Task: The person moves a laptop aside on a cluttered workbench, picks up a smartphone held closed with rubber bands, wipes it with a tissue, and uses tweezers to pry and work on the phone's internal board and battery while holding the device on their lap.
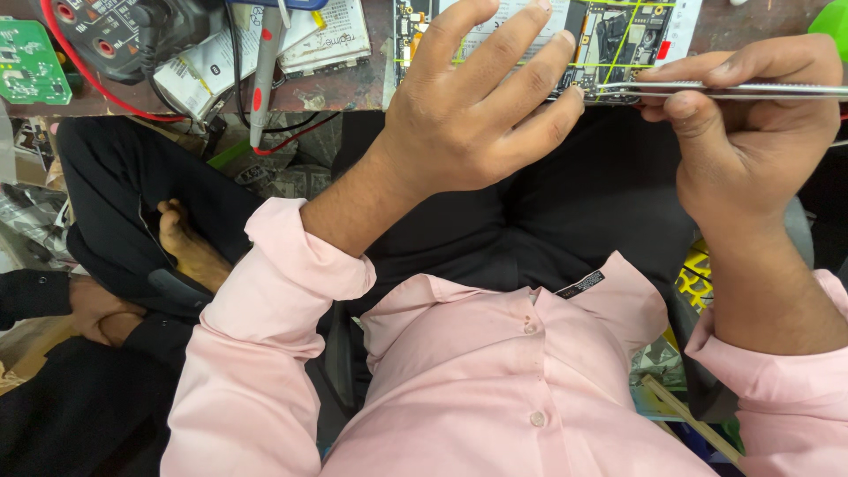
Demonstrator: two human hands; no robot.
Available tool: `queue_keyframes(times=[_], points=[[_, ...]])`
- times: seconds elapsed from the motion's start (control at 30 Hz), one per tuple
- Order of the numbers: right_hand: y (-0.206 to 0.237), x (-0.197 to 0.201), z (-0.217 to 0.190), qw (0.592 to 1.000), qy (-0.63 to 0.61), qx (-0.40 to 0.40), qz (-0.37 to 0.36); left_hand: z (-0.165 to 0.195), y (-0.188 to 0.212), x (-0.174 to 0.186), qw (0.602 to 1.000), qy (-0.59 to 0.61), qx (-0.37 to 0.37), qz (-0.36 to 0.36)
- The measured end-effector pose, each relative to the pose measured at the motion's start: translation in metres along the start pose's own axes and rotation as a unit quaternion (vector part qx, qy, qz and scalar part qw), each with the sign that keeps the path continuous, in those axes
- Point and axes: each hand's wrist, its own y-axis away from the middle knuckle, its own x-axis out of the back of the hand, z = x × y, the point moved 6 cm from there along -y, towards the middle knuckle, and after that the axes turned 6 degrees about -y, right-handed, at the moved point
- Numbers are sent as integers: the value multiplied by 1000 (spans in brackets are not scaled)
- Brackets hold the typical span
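Far upper left of the frame we have a green circuit board point(28, 62) on the bench edge point(353, 88), and just right of it a dark multimeter point(132, 26) with its red lead point(106, 93) trailing off; a red-and-grey test probe point(263, 75) hangs down beside some printed leaflets point(327, 40); lower left, another person's hand point(102, 314) in a dark sleeve, keeping well apart from the work. Moving to centre top, our left hand point(468, 115) lies flat, fingers spread and gripping nothing, fingertips pressing on the opened phone point(609, 44) to steady it; its board is exposed, crossed by thin yellow-green lines. At upper right our right hand point(751, 132) pinches metal tweezers point(733, 89) between thumb and forefinger, the tips reaching leftward to the phone's lower edge just beside the left fingertips; whether they hold any part is too small to tell. We judge this is fine picking at the board; the next move calls for a braced wrist, light pressure, and the left hand holding firm.
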Motion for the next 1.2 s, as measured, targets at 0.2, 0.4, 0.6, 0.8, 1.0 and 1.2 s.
queue_keyframes(times=[0.2, 0.4, 0.6, 0.8, 1.0, 1.2], points=[[2, 0, -1, 1000, 13, 8, -1, 0, 1, -1, 1000, 1, -3, 2], [2, 0, 0, 1000, 20, 12, 9, 0, 1, -1, 1000, -3, -7, 4], [3, 0, -2, 999, 35, 21, 0, 1, 1, -1, 1000, 4, -8, 10], [4, 0, -1, 999, 33, 26, -4, 2, 3, -2, 1000, 9, -9, 13], [3, 1, -2, 999, 38, 30, -8, 2, 2, -1, 1000, 16, -12, 15], [4, 0, -3, 999, 37, 29, -3, 2, 0, -1, 1000, 8, -12, 12]])
